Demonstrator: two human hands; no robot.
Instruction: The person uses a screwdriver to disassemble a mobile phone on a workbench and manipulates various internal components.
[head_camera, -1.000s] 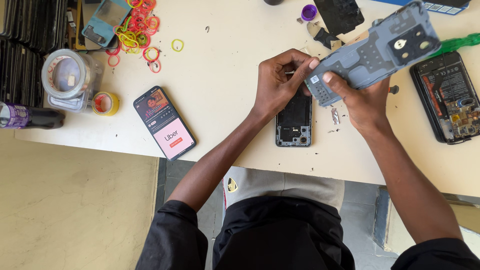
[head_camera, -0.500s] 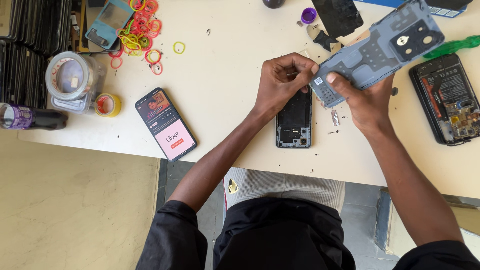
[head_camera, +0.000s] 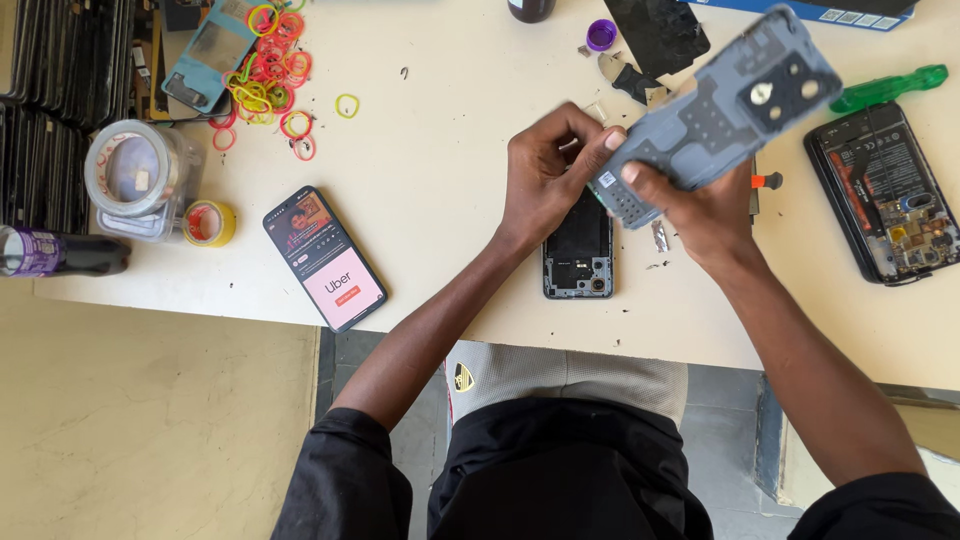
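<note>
- 2 hands meet just right of centre in the frame: my right hand (head_camera: 700, 205) grips the grey-blue phone back cover (head_camera: 725, 105) from below, fingers wrapped on its lower end, while my left hand (head_camera: 545, 175) pinches narrowly at the cover's lower-left corner.
- The cover is held tilted in the air, slanting up toward the upper right of the frame, above the opened phone body (head_camera: 578, 245) that lies flat on the table (head_camera: 440, 150) under my hands.
- I judge the main risk is the cover slipping: only 1 end is gripped, and a hard pull by the left fingertips could twist it loose and drop it onto the phone body.
- Whatever the left fingertips pinch is too small to make out. If it is a thin strip or film, it could tear or fall among the debris near the phone body.
- The cover is blurred, so my aim at the corner may be off.
- The second opened phone (head_camera: 885, 195) at the right of the frame lies with its insides exposed, near my right forearm; a sweep could knock it.
- The lit smartphone (head_camera: 325, 258) at lower left lies close to the table edge, and a nudge from my left elbow could tip it off.
</note>
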